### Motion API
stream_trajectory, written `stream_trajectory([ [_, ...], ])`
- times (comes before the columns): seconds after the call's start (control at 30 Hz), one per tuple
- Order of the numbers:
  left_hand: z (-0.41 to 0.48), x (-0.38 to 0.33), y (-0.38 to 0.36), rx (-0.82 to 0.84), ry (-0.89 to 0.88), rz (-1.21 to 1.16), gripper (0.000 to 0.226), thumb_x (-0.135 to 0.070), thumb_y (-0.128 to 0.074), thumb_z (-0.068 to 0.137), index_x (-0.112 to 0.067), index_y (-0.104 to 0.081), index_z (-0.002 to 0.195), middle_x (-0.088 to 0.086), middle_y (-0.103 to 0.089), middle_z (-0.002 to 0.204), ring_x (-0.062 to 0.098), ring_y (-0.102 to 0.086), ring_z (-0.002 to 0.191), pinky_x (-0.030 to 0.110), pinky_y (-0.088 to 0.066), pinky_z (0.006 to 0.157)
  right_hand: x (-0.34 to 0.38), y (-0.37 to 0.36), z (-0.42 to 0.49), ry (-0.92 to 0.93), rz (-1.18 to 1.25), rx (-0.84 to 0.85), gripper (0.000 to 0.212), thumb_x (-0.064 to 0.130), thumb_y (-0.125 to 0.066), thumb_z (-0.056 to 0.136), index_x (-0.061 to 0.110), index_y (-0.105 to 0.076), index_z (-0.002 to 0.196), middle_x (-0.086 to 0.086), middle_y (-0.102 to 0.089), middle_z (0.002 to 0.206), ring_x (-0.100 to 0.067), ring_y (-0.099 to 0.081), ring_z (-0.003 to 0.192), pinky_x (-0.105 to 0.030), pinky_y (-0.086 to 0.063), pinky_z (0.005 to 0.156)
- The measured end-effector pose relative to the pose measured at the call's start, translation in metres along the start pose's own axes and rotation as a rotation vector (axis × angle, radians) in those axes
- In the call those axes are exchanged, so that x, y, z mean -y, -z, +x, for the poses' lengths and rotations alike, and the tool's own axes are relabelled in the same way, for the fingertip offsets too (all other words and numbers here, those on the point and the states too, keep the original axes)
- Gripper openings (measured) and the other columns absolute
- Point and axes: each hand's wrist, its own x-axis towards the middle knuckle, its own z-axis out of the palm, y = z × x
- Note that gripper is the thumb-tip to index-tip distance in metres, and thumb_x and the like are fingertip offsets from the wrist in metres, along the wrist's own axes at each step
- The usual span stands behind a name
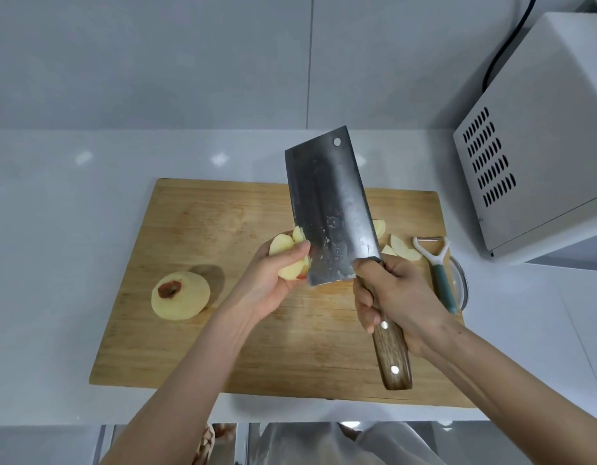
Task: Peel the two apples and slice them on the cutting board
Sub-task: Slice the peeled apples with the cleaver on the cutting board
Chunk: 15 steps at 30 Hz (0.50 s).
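The left hand (268, 286), held palm-up above the cutting board (189, 347), cups a cluster of cut apple pieces (283, 250), its fingers (299, 249) curled round them against the cleaver (327, 203). Peeled flesh is probably wet and slippery, and thin slices snap easily, so a light, cradling hold suits them. The right hand (397, 297) wraps the wooden handle firmly just behind the blade (a sensible spot for a blade-heavy tool), with the blade tilted upward. The second peeled apple (180, 296) sits whole on the board's left; loose slices (402, 248) lie near the peeler (436, 263).
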Motion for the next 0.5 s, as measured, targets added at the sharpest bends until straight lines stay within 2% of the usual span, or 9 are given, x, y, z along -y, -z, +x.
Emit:
stream_trajectory([
  [0.27, 0.0022, -0.0011, 0.0021, 0.051, 0.011, -0.092, 0.021, -0.008, -0.063, 0.073, -0.01, -0.062, 0.094, 0.003, -0.065, 0.08, 0.016, -0.06, 0.075, 0.03, -0.052, 0.065, 0.0038, 0.0056, 0.0045, -0.1, 0.157, 0.067, 0.04, 0.012, -0.044, 0.095, 0.011, -0.036, 0.056, -0.003, -0.036, 0.038, -0.017, -0.033, 0.031, -0.024, -0.035, 0.036],
  [0.37, 0.002, -0.0022, 0.0008, 0.064, 0.019, -0.087, 0.019, -0.009, -0.061, 0.073, -0.01, -0.061, 0.093, 0.001, -0.064, 0.075, 0.013, -0.062, 0.069, 0.027, -0.055, 0.057, 0.0048, 0.0067, 0.0061, -0.118, 0.186, 0.078, 0.039, 0.013, -0.044, 0.095, 0.012, -0.036, 0.058, -0.002, -0.036, 0.039, -0.016, -0.032, 0.032, -0.023, -0.034, 0.036],
  [0.5, 0.0036, -0.0045, 0.0039, 0.031, 0.029, -0.015, 0.015, -0.013, -0.062, 0.072, -0.012, -0.057, 0.086, -0.003, -0.058, 0.066, 0.008, -0.059, 0.062, 0.024, -0.051, 0.049, 0.0062, 0.0088, 0.0076, -0.172, 0.283, 0.112, 0.04, 0.014, -0.043, 0.096, 0.013, -0.035, 0.057, -0.001, -0.034, 0.039, -0.013, -0.03, 0.03, -0.022, -0.032, 0.034],
])
